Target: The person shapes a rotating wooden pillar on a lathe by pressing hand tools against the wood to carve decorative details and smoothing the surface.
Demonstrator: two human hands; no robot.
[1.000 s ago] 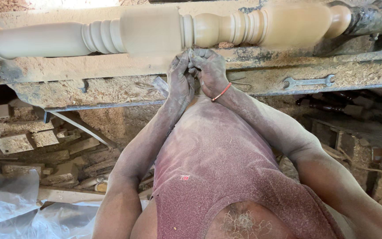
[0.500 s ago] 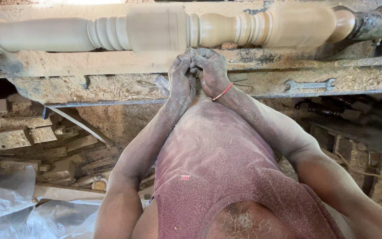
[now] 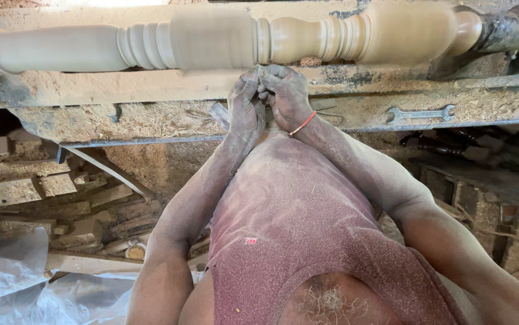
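Far left, at nine o'clock: small wood blocks [image 3: 15,189] piled under the bench, all dusty. Below them, at seven o'clock: crumpled clear plastic sheet [image 3: 12,265] on the floor.

Across the top, from ten o'clock to two o'clock: a long pale wooden spindle [image 3: 211,39] lying flat on a lathe, with rings and bulges cut into it. Blurred in the middle part. Just under it: the lathe bed [image 3: 151,90], thick with sawdust.

At twelve o'clock, near the middle: left hand [image 3: 244,108], grey with dust, fingers curled shut around something thin. Too hidden to tell what. Fingertips right up at the lower edge of the spindle, close to a narrow groove. A flat bit of metal [image 3: 218,114] sticking out at the hand's nine o'clock side.

Touching it, just to the right: right hand [image 3: 286,96], also curled tight and pressed against the left. Grip closed, thing inside not seen. Red thread band [image 3: 302,123] around the wrist.

Below both hands, at six o'clock: dusty red sleeveless shirt [image 3: 307,241].

Farther right, at two o'clock: a metal spanner [image 3: 419,114] lying flat on the sawdust ledge, well apart from the hands. Above it, at one o'clock: the dark metal end of the lathe [image 3: 512,30] holding the spindle tip.
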